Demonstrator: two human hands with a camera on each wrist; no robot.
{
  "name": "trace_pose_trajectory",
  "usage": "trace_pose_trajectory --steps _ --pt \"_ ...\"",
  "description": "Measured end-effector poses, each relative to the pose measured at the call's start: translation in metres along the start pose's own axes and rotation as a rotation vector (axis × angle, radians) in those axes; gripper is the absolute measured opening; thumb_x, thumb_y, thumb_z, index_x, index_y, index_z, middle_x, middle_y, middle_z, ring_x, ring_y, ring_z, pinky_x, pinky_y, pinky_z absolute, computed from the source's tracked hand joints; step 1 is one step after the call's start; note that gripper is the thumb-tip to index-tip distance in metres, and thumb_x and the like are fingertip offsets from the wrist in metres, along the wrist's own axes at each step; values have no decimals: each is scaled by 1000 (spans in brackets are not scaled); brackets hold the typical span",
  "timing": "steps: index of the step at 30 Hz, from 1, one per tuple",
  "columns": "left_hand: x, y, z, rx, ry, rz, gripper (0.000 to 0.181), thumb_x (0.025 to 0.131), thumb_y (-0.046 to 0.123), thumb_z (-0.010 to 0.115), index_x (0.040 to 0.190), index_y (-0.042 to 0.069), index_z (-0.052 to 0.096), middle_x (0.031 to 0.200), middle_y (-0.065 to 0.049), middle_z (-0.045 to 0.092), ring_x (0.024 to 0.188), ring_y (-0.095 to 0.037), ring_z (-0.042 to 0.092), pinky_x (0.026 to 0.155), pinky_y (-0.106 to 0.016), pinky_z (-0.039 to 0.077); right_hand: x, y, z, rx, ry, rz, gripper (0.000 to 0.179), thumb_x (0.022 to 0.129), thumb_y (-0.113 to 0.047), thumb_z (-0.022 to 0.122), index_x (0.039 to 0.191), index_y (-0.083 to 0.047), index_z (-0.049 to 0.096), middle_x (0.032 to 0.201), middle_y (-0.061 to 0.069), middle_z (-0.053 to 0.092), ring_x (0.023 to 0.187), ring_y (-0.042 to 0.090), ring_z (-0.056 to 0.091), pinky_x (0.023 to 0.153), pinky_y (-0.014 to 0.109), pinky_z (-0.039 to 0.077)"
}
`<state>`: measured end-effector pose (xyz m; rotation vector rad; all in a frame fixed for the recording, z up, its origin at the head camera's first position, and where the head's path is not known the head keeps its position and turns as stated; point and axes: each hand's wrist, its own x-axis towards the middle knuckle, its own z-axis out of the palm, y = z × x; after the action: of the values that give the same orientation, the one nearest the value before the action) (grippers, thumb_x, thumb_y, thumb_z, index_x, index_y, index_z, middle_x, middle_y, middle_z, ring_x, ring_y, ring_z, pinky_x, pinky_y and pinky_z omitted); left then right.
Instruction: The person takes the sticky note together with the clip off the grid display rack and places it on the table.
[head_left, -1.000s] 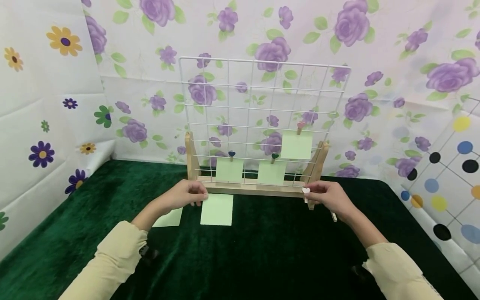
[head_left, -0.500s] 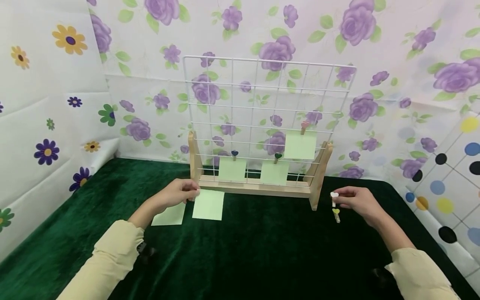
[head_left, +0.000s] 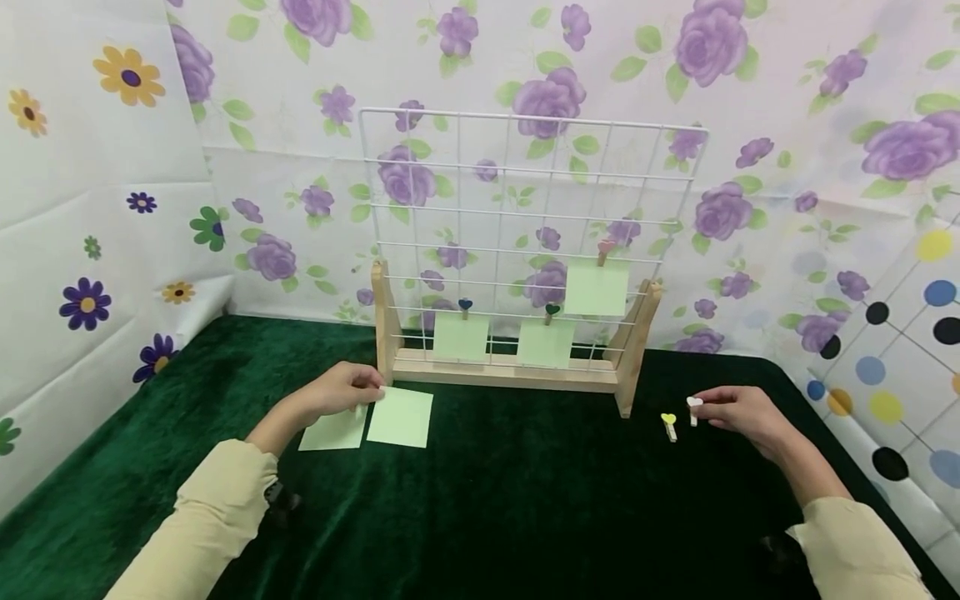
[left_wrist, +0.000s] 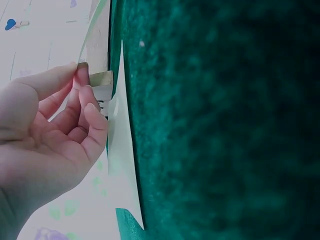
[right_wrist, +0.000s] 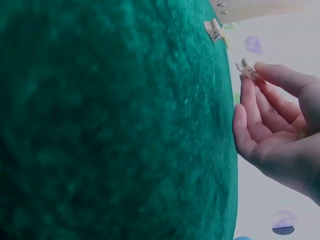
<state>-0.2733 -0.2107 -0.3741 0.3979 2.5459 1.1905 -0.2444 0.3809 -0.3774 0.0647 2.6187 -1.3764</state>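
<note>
My left hand [head_left: 333, 393] pinches a pale green paper note [head_left: 401, 418] by its upper left corner between thumb and forefinger. A second green note [head_left: 330, 432] lies on the cloth, partly covered by that hand; in the left wrist view this lying note [left_wrist: 121, 145] stretches below the fingers. At the right, my right hand [head_left: 750, 418] pinches a small clothespin [head_left: 693, 408] topped with a white heart. Just left of it a clothespin with a yellow heart [head_left: 669, 427] lies on the cloth. The right wrist view shows the held clothespin [right_wrist: 246, 69] at the fingertips.
A white wire grid [head_left: 506, 218] stands in a wooden base [head_left: 506, 378] at the back. Three green notes hang on it under heart clothespins, the highest note [head_left: 596, 287] at the right. Dark green cloth [head_left: 525, 500] covers the table; flowered sheets surround it.
My right hand has moved right, away from the grid's base, with the white-heart clothespin, uncovering the yellow one. My left hand has drawn its note left, close beside the lying note.
</note>
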Motion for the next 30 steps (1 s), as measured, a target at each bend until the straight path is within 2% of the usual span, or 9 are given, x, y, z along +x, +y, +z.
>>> trace_pose_trajectory --steps 5,13,20,30 --pt "-1 -2 1 46 13 -2 16 97 11 58 105 0 64 90 -5 61 79 -20 50 66 -32 44 1 2 2 17 -54 5 46 89 -22 72 118 11 60 102 5 66 87 9 61 77 27 54" --pt "-2 5 4 93 4 29 14 96 9 59 103 0 65 93 -6 64 77 -18 49 64 -32 42 -1 3 0 -43 -81 0 41 89 -22 72 113 10 63 107 10 64 90 11 60 77 29 54" --pt "-4 6 2 136 1 40 12 94 6 60 101 -2 66 91 -6 64 77 -18 51 64 -32 44 -2 2 4 -102 -95 -36 38 89 -23 71 112 7 65 107 10 64 91 17 60 78 32 53" --pt "-3 5 5 192 -10 50 9 93 5 62 98 -1 67 88 -5 65 75 -17 55 65 -33 47 -2 1 4 -88 -136 -47 38 91 -22 69 115 7 63 106 10 64 93 19 59 79 33 53"
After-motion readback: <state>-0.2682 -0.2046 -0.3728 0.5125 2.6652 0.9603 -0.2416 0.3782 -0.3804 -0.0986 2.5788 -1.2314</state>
